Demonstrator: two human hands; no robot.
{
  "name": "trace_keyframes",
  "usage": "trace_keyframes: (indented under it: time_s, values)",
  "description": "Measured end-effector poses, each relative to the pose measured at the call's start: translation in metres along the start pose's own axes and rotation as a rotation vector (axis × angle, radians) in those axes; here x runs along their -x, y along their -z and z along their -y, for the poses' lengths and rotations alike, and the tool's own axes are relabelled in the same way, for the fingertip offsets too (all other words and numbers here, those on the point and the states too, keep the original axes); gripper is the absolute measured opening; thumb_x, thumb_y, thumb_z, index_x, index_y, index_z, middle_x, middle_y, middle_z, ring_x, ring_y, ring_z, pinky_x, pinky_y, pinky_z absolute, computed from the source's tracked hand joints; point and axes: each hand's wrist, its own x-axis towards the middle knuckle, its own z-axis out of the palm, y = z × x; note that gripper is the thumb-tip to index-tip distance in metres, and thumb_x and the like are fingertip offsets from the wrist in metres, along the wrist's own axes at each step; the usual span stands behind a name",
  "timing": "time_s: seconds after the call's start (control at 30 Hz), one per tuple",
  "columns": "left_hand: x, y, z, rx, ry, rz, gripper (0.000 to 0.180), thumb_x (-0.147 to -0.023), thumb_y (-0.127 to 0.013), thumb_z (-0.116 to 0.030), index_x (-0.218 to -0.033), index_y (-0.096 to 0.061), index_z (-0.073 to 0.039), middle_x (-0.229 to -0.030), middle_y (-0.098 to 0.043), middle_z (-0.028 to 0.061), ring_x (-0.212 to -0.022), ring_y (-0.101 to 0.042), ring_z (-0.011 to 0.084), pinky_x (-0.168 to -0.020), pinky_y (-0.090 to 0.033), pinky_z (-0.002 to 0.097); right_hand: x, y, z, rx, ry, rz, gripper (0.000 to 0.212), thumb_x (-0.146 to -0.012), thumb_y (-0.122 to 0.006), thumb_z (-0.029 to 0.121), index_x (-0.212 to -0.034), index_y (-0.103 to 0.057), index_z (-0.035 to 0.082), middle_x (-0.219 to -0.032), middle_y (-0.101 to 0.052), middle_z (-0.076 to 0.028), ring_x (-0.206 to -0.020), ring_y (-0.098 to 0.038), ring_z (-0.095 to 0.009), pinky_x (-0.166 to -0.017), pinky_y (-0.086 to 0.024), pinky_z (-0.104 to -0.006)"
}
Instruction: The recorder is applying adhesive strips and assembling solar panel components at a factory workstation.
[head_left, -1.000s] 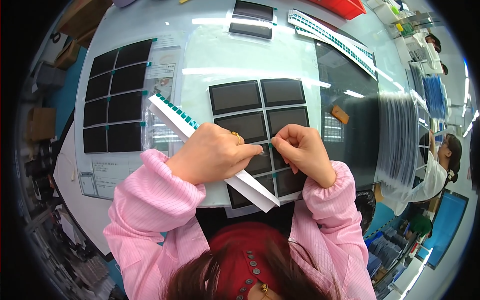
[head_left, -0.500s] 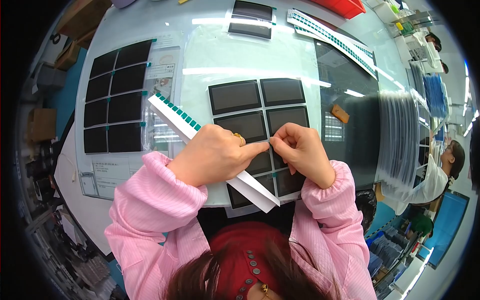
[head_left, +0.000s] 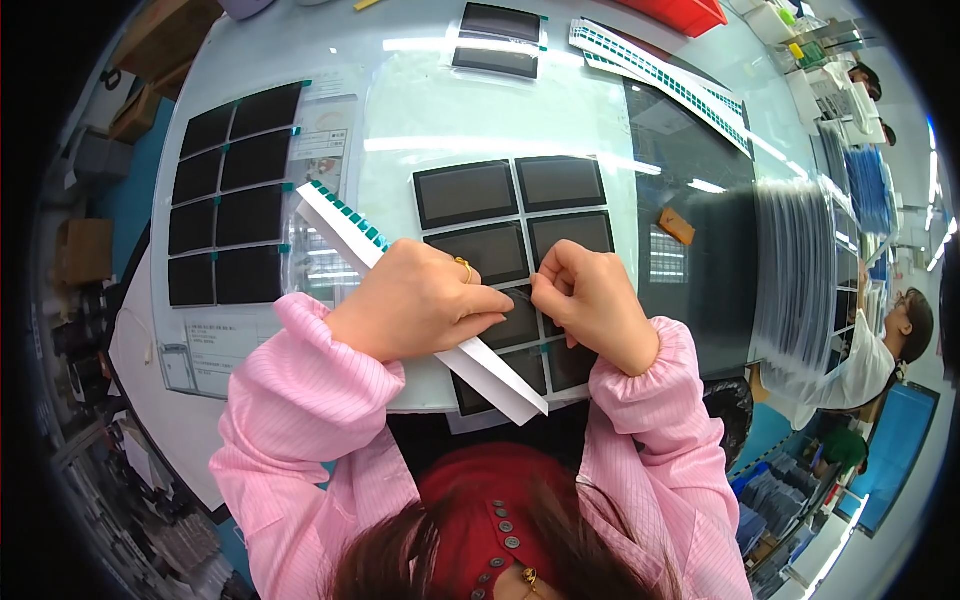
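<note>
My left hand [head_left: 420, 303] is closed around a folded white paper strip [head_left: 505, 385] with a row of green adhesive tabs [head_left: 350, 215] along one edge. Its index finger reaches toward my right hand. My right hand [head_left: 588, 303] is in a pinch, thumb against index finger, over the dark rectangular screen panels [head_left: 478, 252]; anything between those fingertips is hidden. The panels lie in two columns under my hands, and the nearer ones are partly covered. One small green tab [head_left: 545, 349] sits between two panels in the nearest row.
At the left, more dark panels [head_left: 250, 160] with green tabs rest in two columns. Two panels [head_left: 497, 60] lie at the far side, near tab strips [head_left: 660, 80] and a red bin [head_left: 670, 14]. An orange-brown block [head_left: 676, 226] and stacked clear sheets [head_left: 797, 280] are at right.
My left index finger has drawn back left from the right fingertips, leaving a gap. The right hand and paper strip have shifted slightly left.
</note>
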Motion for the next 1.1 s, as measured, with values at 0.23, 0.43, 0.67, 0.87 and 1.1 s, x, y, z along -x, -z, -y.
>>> trace_keyframes:
  time_s: [0.23,0.43,0.67,0.87,1.1]
  values:
    - [0.000,-0.005,-0.002,-0.074,0.002,0.006,0.021,-0.082,-0.080,-0.019,-0.103,-0.082,-0.023,-0.059,-0.058,-0.0004,-0.051,-0.060,0.0183,-0.048,-0.045,0.0336,0.005,0.001,-0.014,-0.019,0.150,-0.033,0.016,-0.095,-0.068,0.009,-0.084,-0.060,0.000,-0.054,-0.060,-0.003,-0.039,-0.054,-0.008,-0.037,-0.038,-0.0238]
    - [0.000,-0.006,-0.002,-0.100,0.025,-0.014,0.022,-0.084,-0.079,-0.020,-0.106,-0.081,-0.023,-0.059,-0.060,0.0009,-0.051,-0.061,0.0185,-0.047,-0.046,0.0340,0.012,0.000,-0.028,0.131,0.382,-0.149,0.019,-0.089,-0.078,0.012,-0.087,-0.062,0.001,-0.064,-0.063,-0.004,-0.050,-0.057,-0.011,-0.045,-0.041,-0.0265]
    - [-0.002,-0.008,-0.005,-0.102,0.080,-0.020,0.034,-0.085,-0.075,-0.014,-0.119,-0.075,-0.017,-0.058,-0.061,0.0040,-0.050,-0.062,0.0223,-0.048,-0.047,0.0361,0.012,-0.008,-0.024,0.599,0.515,-0.403,0.046,-0.076,-0.087,0.033,-0.102,-0.060,0.007,-0.091,-0.058,-0.005,-0.085,-0.056,-0.027,-0.076,-0.041,-0.0386]
    - [-0.002,-0.007,-0.001,-0.139,0.132,-0.046,0.055,-0.082,-0.068,-0.004,-0.135,-0.066,-0.014,-0.057,-0.060,0.0064,-0.048,-0.060,0.0260,-0.049,-0.046,0.0387,-0.003,-0.013,-0.032,0.588,0.496,-0.428,0.045,-0.076,-0.088,0.034,-0.096,-0.057,0.008,-0.088,-0.057,-0.005,-0.085,-0.055,-0.026,-0.075,-0.039,-0.0393]
    - [-0.007,0.001,-0.003,-0.132,0.148,-0.098,0.061,-0.082,-0.065,-0.002,-0.141,-0.062,-0.014,-0.056,-0.056,0.0092,-0.048,-0.057,0.0297,-0.050,-0.046,0.0404,0.002,-0.022,-0.014,0.589,0.487,-0.504,0.049,-0.073,-0.090,0.036,-0.094,-0.056,0.008,-0.085,-0.055,-0.005,-0.083,-0.054,-0.027,-0.074,-0.037,-0.0398]
